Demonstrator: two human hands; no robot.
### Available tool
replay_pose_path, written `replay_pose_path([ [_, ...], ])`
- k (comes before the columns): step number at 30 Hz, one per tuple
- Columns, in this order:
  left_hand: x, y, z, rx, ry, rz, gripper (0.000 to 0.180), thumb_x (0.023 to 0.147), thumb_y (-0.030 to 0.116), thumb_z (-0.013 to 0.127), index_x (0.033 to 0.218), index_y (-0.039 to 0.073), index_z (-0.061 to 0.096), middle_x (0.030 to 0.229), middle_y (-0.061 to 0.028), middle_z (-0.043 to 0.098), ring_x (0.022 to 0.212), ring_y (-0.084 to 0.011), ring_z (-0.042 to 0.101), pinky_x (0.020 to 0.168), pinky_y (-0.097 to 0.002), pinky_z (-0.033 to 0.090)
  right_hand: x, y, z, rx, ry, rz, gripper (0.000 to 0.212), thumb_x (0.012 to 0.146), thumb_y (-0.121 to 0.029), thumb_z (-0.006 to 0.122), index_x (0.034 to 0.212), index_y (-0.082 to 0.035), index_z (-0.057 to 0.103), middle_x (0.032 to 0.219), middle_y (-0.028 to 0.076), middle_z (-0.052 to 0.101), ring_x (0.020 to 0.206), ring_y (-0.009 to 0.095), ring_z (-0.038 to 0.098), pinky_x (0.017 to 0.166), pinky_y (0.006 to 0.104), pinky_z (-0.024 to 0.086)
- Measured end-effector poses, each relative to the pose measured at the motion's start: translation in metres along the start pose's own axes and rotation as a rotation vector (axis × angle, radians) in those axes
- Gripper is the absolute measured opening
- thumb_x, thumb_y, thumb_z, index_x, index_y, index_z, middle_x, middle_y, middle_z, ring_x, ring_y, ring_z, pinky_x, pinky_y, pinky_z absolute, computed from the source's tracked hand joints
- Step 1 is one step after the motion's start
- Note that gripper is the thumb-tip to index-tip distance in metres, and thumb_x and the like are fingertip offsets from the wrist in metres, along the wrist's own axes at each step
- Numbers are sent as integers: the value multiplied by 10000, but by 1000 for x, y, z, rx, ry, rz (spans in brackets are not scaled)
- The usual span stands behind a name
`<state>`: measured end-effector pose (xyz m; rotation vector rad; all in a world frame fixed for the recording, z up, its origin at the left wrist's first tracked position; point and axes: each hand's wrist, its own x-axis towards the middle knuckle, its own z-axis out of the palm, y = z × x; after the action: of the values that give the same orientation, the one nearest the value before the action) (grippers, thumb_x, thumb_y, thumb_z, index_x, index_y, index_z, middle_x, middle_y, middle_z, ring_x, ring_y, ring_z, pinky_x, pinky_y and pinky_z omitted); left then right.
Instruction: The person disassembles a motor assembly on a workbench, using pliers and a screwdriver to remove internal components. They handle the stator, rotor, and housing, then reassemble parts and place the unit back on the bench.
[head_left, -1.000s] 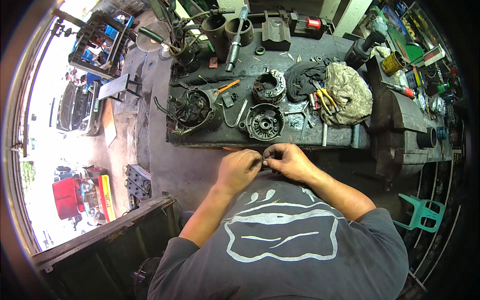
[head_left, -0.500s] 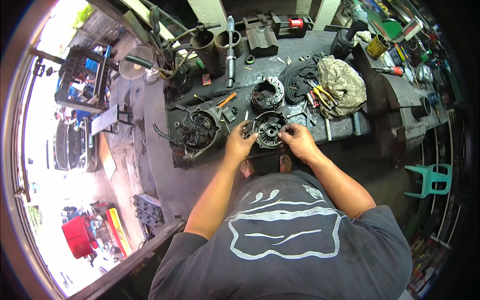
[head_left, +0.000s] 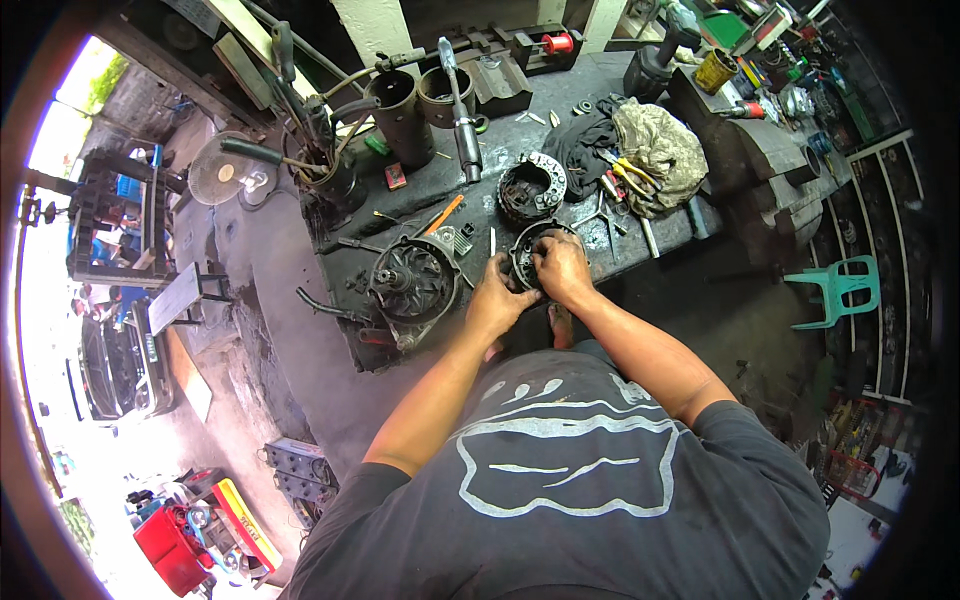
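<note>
From the head view, the left hand's [head_left: 495, 300] grip curls round the side of a round metal housing [head_left: 522, 260] on the desk [head_left: 430, 190], just before a dark metal ring [head_left: 527, 198]. The right hand [head_left: 561, 267] dips inside; whether its grip holds anything, I can't tell.

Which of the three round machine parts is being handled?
The smaller housing between left hand and right hand, both touching it; the ring behind and leftmost housing lie untouched.

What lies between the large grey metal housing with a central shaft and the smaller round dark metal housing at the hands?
In the head view, the left hand, beside the dark housing.
</note>
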<state>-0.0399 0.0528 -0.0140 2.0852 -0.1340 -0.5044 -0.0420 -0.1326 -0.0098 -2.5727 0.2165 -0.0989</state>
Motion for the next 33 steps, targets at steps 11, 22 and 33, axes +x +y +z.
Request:
replay_pose_path([
  [11, 3, 0, 5, 104, -74, 31, 941, 743, 375, 1016, 1452, -33, 550, 1159, -229, 803, 1080, -389, 793, 951, -479, 623, 3, -20, 13, -175, -140, 248, 241, 986, -265, 751, 1121, -84, 837, 1272, 211, 728, 1121, 433, 766, 957, 550, 626],
  [22, -4, 10, -6, 95, -164, -29, 899, 778, 391, 982, 1453, 19, 520, 1297, -313, 761, 1252, -489, 730, 1055, -550, 579, 9, -10, 25, -350, -98, 128, 201, 937, -210, 729, 984, -41, 827, 1121, 198, 797, 1038, 412, 800, 893, 517, 655],
  [33, -2, 5, -2, 184, -110, 27, 920, 794, 494, 968, 1435, -2, 533, 1234, -296, 788, 1177, -484, 762, 983, -542, 602, 11, -8, 28, -341, -101, 124, 197, 929, -162, 697, 957, -15, 825, 1122, 213, 814, 1037, 401, 811, 891, 514, 664],
])
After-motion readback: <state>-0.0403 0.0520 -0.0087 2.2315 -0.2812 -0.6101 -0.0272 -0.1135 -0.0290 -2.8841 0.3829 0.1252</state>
